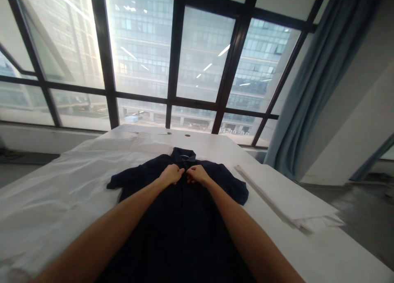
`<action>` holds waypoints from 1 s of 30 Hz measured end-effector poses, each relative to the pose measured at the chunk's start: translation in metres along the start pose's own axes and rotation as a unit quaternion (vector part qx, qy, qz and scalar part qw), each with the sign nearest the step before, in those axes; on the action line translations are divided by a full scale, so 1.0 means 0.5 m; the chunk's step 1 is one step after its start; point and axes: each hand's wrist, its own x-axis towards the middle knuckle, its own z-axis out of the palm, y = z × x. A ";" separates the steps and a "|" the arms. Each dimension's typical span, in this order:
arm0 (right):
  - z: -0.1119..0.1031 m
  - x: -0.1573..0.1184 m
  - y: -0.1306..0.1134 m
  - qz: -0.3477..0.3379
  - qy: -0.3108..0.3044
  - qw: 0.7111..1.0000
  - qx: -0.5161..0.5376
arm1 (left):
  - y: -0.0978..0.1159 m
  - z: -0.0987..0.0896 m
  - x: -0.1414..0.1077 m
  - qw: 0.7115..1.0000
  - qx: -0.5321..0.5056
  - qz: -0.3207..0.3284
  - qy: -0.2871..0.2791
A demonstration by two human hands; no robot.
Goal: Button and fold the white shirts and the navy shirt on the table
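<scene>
A dark navy short-sleeved shirt point(184, 221) lies front up on the white table point(332, 250), its collar pointing toward the window and its sleeves spread to both sides. Just below the collar, my left hand point(171, 174) pinches the front of the shirt on the left of the placket. Close beside it on the right, my right hand point(197, 174) has its fingers closed on the shirt front too. A small gap separates the two hands. Buttons cannot be made out in the dark cloth.
Wrinkled white cloth point(70, 180) covers the table's left side. Folded white sheets point(286, 192) lie on the right. Large framed windows point(203, 53) stand behind the table, with a blue-grey curtain point(310, 98) at the right.
</scene>
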 end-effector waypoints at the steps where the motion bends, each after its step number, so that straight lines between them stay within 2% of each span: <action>1: -0.001 -0.002 0.013 -0.022 0.005 0.999 0.034 | 0.001 0.009 0.009 1.000 -0.024 0.000 0.008; 5: 0.001 -0.010 0.046 -0.093 0.011 0.992 0.085 | -0.015 0.045 0.032 0.994 -0.094 0.029 0.042; 10: 0.005 -0.006 0.047 -0.117 0.005 0.988 0.098 | -0.040 0.069 0.034 0.979 -0.127 0.109 0.114; 15: 0.004 0.002 0.046 -0.117 0.014 0.992 0.042 | -0.045 0.073 0.029 0.975 -0.131 0.114 0.138; 22: 0.000 -0.002 0.044 -0.140 -0.023 0.990 -0.012 | -0.055 0.077 0.030 0.968 -0.174 0.109 0.142; 24: 0.006 -0.007 0.044 -0.146 0.005 0.988 -0.045 | -0.053 0.077 0.028 0.968 -0.186 0.106 0.133; 27: 0.016 -0.017 0.047 -0.185 0.094 0.975 -0.077 | -0.046 0.075 0.024 0.971 -0.181 0.103 0.117; 30: 0.022 -0.026 0.049 -0.227 0.155 0.960 -0.054 | -0.039 0.073 0.022 0.973 -0.141 0.112 0.145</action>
